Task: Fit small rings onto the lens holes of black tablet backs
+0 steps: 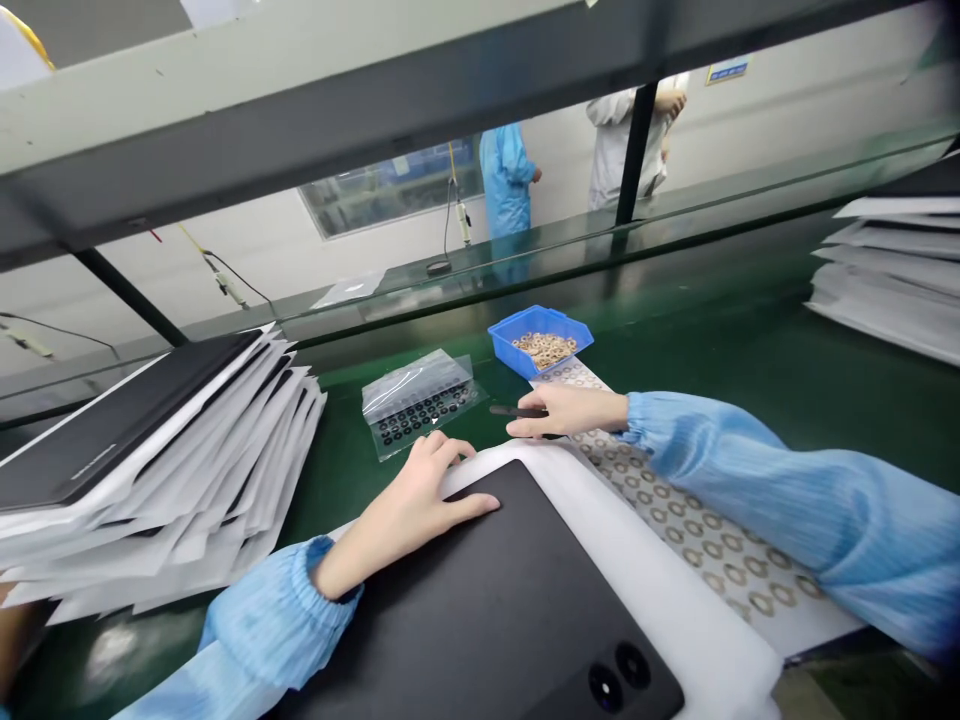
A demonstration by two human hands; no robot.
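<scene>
A black flat panel with two round camera-like rings near its lower right corner lies on a white soft sheet in front of me. My left hand rests at the panel's far left edge, thumb stretched over the black face and fingers bent over the white sheet. Beyond the far corner, my right hand pinches dark tweezers, which point left. Under my right forearm runs a sheet of tan rings. A clear bag with black rings lies between my hands, farther back.
A blue bin of loose tan rings stands behind my right hand. Panels interleaved with white sheets form a stack at left; another stack is at right. A shelf beam crosses above. Two people stand beyond the bench.
</scene>
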